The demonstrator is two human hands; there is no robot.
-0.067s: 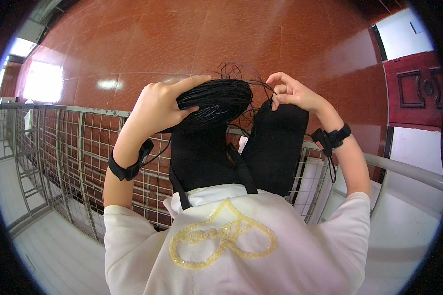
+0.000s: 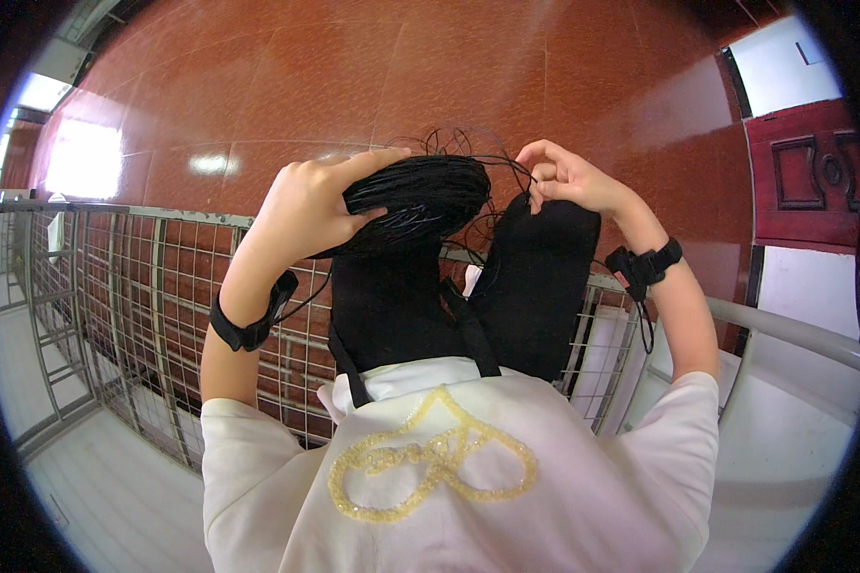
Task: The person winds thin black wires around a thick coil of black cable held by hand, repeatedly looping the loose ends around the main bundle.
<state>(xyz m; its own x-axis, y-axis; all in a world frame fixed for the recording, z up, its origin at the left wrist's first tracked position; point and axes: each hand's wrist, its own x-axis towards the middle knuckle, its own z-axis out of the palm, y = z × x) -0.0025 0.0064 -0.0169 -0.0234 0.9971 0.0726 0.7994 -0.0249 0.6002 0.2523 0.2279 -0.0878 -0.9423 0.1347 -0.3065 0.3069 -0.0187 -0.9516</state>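
Observation:
A thick hank of black cord (image 2: 420,196) lies across my left thigh. My left hand (image 2: 313,205) is wrapped round its left end, thumb below and fingers over the top. Thin loose strands loop out above the hank and at its right end, some hanging between my knees. Over my right knee, my right hand (image 2: 573,183) is closed in a pinch on a loose strand (image 2: 514,164) that runs from the hank. Its fingertips are partly hidden, and the other fingers are curled.
I sit with black-clad legs (image 2: 545,258) together. A metal grid frame (image 2: 162,296) stands below left, and a grey rail (image 2: 784,334) runs at right. Beyond my knees is a glossy red-brown tiled floor (image 2: 430,76). A dark red panelled door (image 2: 803,177) is at far right.

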